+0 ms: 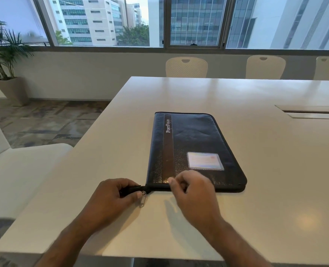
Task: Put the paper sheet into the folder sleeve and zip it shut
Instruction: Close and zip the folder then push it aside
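A dark blue zip folder [190, 143] marked "PortFolio" lies closed and flat on the white table [236, 97], with a clear card pocket on its cover. My left hand [115, 193] pinches the black zipper tail that sticks out at the folder's near left corner. A silver zip pull [143, 199] lies on the table just beside those fingers. My right hand [192, 189] rests with curled fingers on the folder's near edge, thumb against the zipper line. No paper sheet is in view.
White chairs stand at the table's far side [186, 66] and to my left [25, 170]. A cable hatch [312, 111] is set into the table at the right. A potted palm [3, 60] stands by the windows.
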Demonstrator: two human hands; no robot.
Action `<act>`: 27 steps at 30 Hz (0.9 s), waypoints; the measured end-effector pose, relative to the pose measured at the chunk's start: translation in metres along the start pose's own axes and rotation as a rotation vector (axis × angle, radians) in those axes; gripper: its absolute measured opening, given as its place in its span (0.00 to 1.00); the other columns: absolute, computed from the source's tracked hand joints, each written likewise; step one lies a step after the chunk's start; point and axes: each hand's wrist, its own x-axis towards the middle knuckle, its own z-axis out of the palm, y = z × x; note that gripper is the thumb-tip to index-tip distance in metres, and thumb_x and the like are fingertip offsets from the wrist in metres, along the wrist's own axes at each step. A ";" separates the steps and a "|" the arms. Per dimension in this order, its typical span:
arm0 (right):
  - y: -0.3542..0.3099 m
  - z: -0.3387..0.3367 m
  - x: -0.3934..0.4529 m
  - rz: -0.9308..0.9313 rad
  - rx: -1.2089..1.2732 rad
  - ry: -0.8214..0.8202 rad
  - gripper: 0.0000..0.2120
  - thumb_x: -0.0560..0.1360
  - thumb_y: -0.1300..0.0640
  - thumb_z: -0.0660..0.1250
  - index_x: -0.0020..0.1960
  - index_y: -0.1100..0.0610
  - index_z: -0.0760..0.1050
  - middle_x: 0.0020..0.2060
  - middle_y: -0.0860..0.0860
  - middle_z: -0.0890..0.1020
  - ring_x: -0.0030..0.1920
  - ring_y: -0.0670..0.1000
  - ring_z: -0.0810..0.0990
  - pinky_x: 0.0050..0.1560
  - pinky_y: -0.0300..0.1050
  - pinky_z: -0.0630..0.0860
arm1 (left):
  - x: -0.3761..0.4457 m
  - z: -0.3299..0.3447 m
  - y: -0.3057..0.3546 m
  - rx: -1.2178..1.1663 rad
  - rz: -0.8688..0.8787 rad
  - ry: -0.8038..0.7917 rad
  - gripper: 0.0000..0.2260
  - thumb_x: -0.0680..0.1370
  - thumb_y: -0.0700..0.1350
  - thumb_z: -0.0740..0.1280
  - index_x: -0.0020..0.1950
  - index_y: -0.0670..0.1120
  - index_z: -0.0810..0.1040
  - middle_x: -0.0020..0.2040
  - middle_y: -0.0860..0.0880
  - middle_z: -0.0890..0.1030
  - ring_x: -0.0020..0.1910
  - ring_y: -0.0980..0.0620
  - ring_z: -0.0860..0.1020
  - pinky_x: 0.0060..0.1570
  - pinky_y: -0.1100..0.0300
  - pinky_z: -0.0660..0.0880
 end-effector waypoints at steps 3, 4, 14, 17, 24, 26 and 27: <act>-0.011 0.016 -0.006 -0.033 -0.012 -0.103 0.14 0.75 0.45 0.67 0.33 0.46 0.71 0.28 0.41 0.72 0.31 0.42 0.71 0.32 0.33 0.63 | -0.002 0.002 -0.001 -0.024 -0.013 0.016 0.03 0.73 0.50 0.74 0.46 0.56 0.86 0.40 0.59 0.85 0.43 0.60 0.81 0.39 0.68 0.73; -0.013 0.020 -0.008 -0.042 -0.025 -0.127 0.14 0.75 0.43 0.66 0.34 0.46 0.73 0.29 0.41 0.72 0.32 0.41 0.71 0.32 0.33 0.62 | -0.003 0.002 0.000 -0.028 -0.017 0.023 0.03 0.73 0.50 0.73 0.46 0.55 0.86 0.40 0.59 0.85 0.43 0.60 0.81 0.39 0.69 0.73; -0.026 0.045 -0.014 -0.072 -0.044 -0.210 0.11 0.76 0.45 0.66 0.44 0.50 0.81 0.38 0.43 0.76 0.37 0.44 0.73 0.36 0.34 0.70 | -0.004 0.003 -0.005 -0.107 0.010 -0.018 0.05 0.75 0.46 0.71 0.47 0.56 0.85 0.40 0.61 0.85 0.44 0.59 0.82 0.41 0.68 0.74; -0.029 0.046 -0.015 -0.046 -0.030 -0.219 0.11 0.77 0.48 0.64 0.40 0.51 0.78 0.36 0.44 0.76 0.36 0.45 0.73 0.34 0.35 0.70 | -0.003 0.004 -0.006 -0.098 0.018 0.007 0.05 0.75 0.46 0.72 0.45 0.57 0.85 0.39 0.62 0.84 0.43 0.60 0.82 0.41 0.69 0.74; -0.029 0.040 -0.014 0.021 -0.109 -0.167 0.13 0.76 0.50 0.63 0.33 0.49 0.68 0.30 0.44 0.71 0.31 0.45 0.70 0.29 0.35 0.62 | -0.002 0.006 -0.008 -0.055 0.000 0.042 0.05 0.75 0.46 0.72 0.45 0.56 0.86 0.37 0.63 0.84 0.42 0.62 0.80 0.40 0.68 0.72; -0.027 0.037 -0.013 0.029 -0.144 -0.160 0.13 0.76 0.50 0.63 0.33 0.48 0.67 0.30 0.44 0.71 0.31 0.45 0.70 0.30 0.36 0.64 | -0.002 0.006 -0.008 -0.048 -0.001 0.040 0.05 0.75 0.46 0.72 0.44 0.57 0.85 0.38 0.64 0.83 0.42 0.63 0.80 0.40 0.68 0.71; -0.025 0.035 -0.013 0.034 -0.162 -0.158 0.13 0.76 0.50 0.63 0.34 0.49 0.68 0.30 0.44 0.71 0.31 0.45 0.71 0.31 0.37 0.68 | -0.001 0.006 -0.008 -0.043 -0.002 0.039 0.05 0.75 0.46 0.72 0.43 0.58 0.85 0.38 0.65 0.83 0.42 0.63 0.80 0.40 0.68 0.71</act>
